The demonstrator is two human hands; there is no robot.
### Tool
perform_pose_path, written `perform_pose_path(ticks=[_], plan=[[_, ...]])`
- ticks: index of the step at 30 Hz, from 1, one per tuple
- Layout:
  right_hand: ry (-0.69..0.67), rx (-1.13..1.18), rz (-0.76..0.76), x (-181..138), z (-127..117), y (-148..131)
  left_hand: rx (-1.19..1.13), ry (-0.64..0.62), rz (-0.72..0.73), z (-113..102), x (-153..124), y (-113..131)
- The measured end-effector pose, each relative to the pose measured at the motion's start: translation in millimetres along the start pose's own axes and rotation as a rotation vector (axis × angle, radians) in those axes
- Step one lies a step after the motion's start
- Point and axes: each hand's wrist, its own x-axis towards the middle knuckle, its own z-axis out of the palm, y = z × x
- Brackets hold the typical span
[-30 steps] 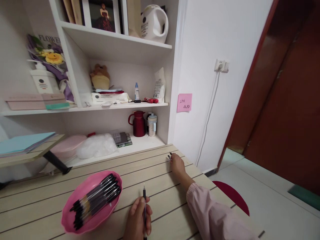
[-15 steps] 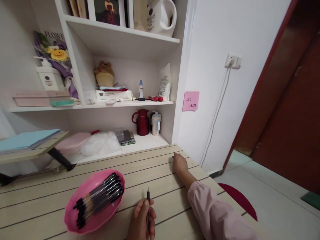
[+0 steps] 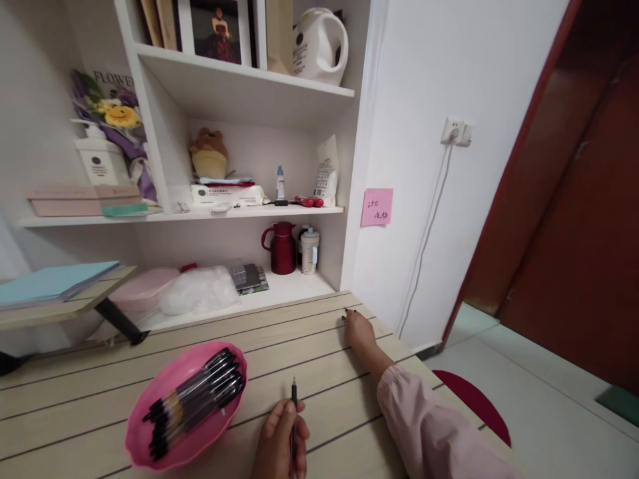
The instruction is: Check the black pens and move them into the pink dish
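Observation:
My left hand is closed around a black pen, held upright with its bare pointed tip upward, near the front of the table. Farther off, close to the table's right edge, my right hand rests with its fingers curled. Small dark pieces show at its fingertips, too small to name. To the left of my left hand stands a pink scalloped bowl. Several black pens with clear barrels lie side by side in it.
The slatted wood-look table meets a white shelf unit at the back. A red jug and a light cup stand on its lowest level. At left, a small raised stand holds blue paper.
The head view has tilted slightly. At my right fingertips, a little more of the small dark pieces shows. My left hand still grips the pen in about the same place.

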Motion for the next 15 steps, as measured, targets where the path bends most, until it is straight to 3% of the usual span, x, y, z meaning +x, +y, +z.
perform_pose_path(ticks=[7,15], plan=[[0.012,0.020,0.020,-0.1,-5.7,-1.3,0.000,-0.010,0.008,-0.3,0.6,-1.1],[0.009,0.053,0.056,-4.1,-25.5,25.1,0.003,-0.004,0.023,3.6,-5.3,5.7]])
